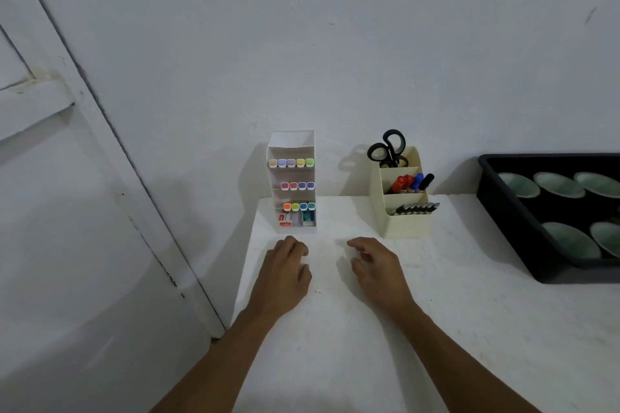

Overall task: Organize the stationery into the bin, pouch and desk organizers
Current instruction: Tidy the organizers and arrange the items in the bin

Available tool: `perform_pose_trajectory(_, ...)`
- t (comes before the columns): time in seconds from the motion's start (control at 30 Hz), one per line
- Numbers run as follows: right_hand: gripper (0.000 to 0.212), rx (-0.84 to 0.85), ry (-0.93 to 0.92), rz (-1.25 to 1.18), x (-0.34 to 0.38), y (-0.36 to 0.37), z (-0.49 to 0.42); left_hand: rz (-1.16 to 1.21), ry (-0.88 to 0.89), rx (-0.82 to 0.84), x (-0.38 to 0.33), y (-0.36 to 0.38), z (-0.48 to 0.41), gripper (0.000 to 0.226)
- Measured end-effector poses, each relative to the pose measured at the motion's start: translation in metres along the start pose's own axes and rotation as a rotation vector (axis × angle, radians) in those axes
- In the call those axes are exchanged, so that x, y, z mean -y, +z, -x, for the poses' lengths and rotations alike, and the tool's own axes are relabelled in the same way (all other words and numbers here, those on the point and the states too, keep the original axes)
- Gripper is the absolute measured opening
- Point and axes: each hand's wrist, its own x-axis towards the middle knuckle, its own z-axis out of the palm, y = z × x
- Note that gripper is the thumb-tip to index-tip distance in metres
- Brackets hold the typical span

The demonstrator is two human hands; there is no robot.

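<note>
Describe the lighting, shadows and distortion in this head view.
Head view: dim, even, bluish light; the white organizer and cream organizer throw soft shadows leftward onto the wall; wide-angle distortion bends the door frame; the black bin is cropped at the right edge.

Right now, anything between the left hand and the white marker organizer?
Nothing visible. The left hand rests on the white table just in front of the white marker organizer, with only bare tabletop between them. The right hand and beige organizer sit off to the right, clear of that path.

Readable text: none.
Small boxes (296, 219), bottom of left white organizer (291, 148): print perhaps present, too blurred.
</note>
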Motion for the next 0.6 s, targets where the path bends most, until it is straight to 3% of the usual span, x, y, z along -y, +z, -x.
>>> perform_pose_trajectory(0.17,0.015,-0.226,0.097,0.016,-0.037,-0.050,0.014,0.089,-0.020,0.046,-0.048,0.025,-0.019,0.028)
perform_pose_trajectory(0.27,0.013,-0.257,0.237,0.010,-0.051,-0.074,0.010,0.267,-0.094,0.101,-0.087,0.042,-0.035,0.040)
perform_pose_trajectory(0.4,0.033,-0.274,0.329,-0.004,-0.065,-0.096,-0.003,0.419,-0.182,0.063,-0.131,0.058,-0.055,0.052)
perform_pose_trajectory(0.6,0.055,-0.129,0.352,-0.018,-0.066,-0.113,-0.027,0.424,-0.226,-0.001,-0.148,0.074,-0.071,0.053)
